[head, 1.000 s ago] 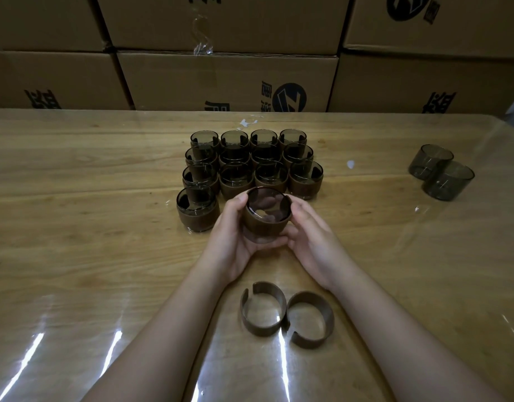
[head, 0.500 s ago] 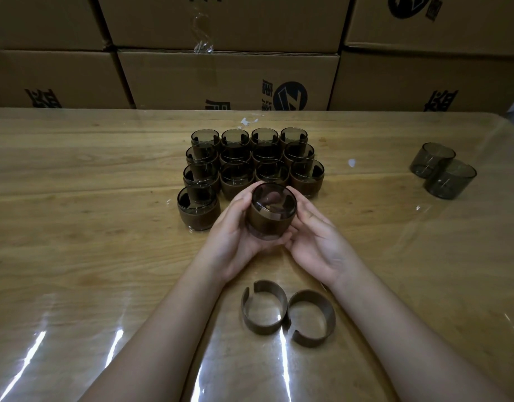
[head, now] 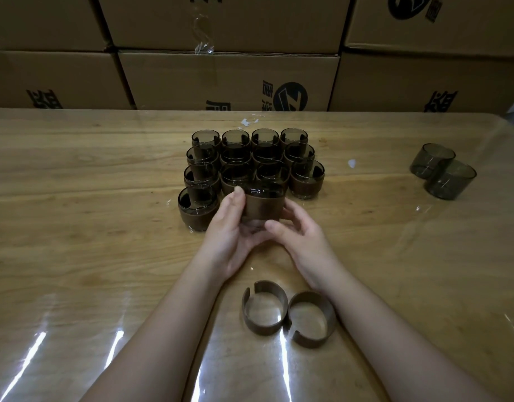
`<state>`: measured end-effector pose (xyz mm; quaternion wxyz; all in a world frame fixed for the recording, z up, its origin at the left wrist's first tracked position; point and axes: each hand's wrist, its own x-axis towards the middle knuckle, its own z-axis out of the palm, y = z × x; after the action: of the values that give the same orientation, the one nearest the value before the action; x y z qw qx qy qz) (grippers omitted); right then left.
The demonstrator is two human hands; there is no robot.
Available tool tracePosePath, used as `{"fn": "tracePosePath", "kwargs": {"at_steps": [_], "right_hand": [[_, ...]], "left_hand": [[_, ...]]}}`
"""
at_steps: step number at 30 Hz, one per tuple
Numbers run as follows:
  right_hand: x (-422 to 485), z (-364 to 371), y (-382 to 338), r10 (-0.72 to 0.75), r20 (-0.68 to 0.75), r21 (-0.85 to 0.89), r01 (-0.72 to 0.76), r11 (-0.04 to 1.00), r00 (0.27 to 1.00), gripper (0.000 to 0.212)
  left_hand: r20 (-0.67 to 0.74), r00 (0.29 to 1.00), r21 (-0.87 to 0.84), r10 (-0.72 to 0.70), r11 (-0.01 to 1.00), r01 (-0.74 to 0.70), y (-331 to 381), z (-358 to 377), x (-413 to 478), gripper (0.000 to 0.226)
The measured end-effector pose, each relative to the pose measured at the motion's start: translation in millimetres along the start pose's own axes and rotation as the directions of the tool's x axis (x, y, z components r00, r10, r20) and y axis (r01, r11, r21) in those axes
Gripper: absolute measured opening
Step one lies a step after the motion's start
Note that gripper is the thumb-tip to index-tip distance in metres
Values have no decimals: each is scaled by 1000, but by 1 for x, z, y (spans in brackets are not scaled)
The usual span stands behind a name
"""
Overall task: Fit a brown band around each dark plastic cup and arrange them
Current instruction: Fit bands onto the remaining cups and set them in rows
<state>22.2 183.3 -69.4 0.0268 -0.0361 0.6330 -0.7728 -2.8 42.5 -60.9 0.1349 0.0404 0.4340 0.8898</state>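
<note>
Now: the held cup (head: 264,203) is upright between your two hands, its brown band (head: 263,207) round the middle and the dark clear rim showing above. Your left hand (head: 229,239) grips its left side, thumb up along the wall near the rim. Your right hand (head: 303,239) curls round the right side, thumb low at the base. Whether the base touches the table (head: 75,227): cannot tell.

Just left of your left thumb stands a lone banded cup (head: 196,207). Just beyond your fingertips, the block of twelve banded cups (head: 306,181), three rows of four, packed close.

Nearer you than the fingers, between your wrists, two loose bands (head: 264,326) lie touching side by side.

Well right of your right fingers: two bare cups (head: 451,181), touching. Cartons (head: 221,79) stand stacked behind the table
</note>
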Motion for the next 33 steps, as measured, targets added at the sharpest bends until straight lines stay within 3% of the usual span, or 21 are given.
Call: {"fn": "tracePosePath", "kwargs": {"at_steps": [4,10,15,17,21,24,27,30,33], "right_hand": [[1,-5,-2,54,-30,230,-45,972,998,54],[1,-7,-6,10,-114,242,18,970,993,45],[4,-20,-13,-16,-252,303,95,948,968,37],[4,-23,-14,-55,-235,250,116,961,970,37],[0,-23,-14,-223,-139,-58,217,974,965,32],[-2,-20,-12,-248,-123,-136,231,963,961,41],[-2,-19,-11,-140,-54,-153,130,980,989,52],[-3,-18,-12,-111,-69,-140,101,985,991,51],[-3,-20,-15,-113,-112,-90,103,991,987,45]], "left_hand": [[12,999,99,37,994,-38,1,3,1,75],[19,1000,164,6,986,-9,-1,-2,2,75],[85,996,464,-37,886,-7,-7,0,0,61],[132,991,608,-10,791,-73,-9,3,-2,69],[189,981,765,30,622,-167,-13,7,-5,80],[151,980,686,126,700,-196,-13,8,-4,72],[46,980,685,192,709,-170,-13,7,-3,68],[93,982,715,166,675,-182,-14,9,-5,68],[145,988,623,61,770,-139,-9,8,-4,66]]}}
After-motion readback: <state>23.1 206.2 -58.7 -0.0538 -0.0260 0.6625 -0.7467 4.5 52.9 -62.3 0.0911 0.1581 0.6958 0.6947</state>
